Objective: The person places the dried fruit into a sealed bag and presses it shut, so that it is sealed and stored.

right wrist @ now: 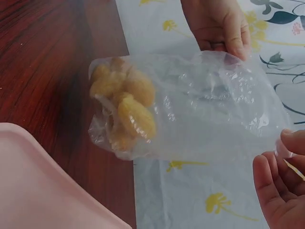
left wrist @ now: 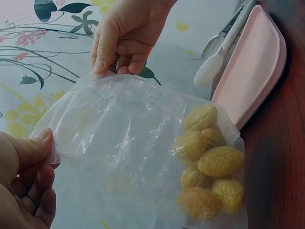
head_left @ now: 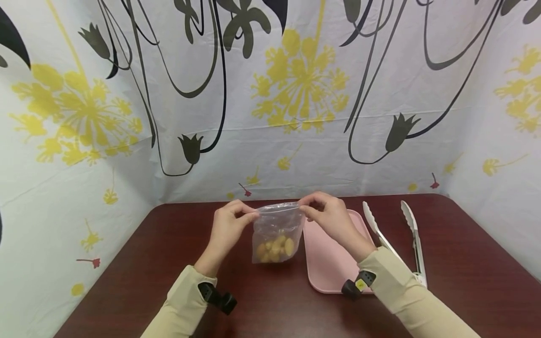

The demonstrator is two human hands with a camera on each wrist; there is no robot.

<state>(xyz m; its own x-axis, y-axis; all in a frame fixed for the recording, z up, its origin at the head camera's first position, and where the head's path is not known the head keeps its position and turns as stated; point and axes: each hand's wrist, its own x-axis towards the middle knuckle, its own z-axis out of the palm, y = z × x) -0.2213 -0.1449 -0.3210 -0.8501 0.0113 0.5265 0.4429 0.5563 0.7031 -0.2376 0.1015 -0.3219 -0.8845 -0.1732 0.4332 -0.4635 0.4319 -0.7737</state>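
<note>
A clear plastic zip bag (head_left: 276,230) hangs upright above the table, held by its top corners. Several yellow-brown, wrinkled oval pieces (left wrist: 220,161), which look like dried fruit, lie together at its bottom. My left hand (head_left: 228,225) pinches the bag's left top corner between thumb and fingers. At the opposite corner, my right hand (head_left: 331,218) pinches the plastic the same way. The bag's top edge stretches between the two hands. In the right wrist view the yellow pieces (right wrist: 136,117) press against the film.
A pink tray (head_left: 329,263) lies on the dark red-brown table (head_left: 177,263), partly under my right forearm. Spread metal tongs with pale tips (head_left: 416,244) lie right of it, partly behind that sleeve. A patterned cloth (head_left: 296,155) hangs behind the table.
</note>
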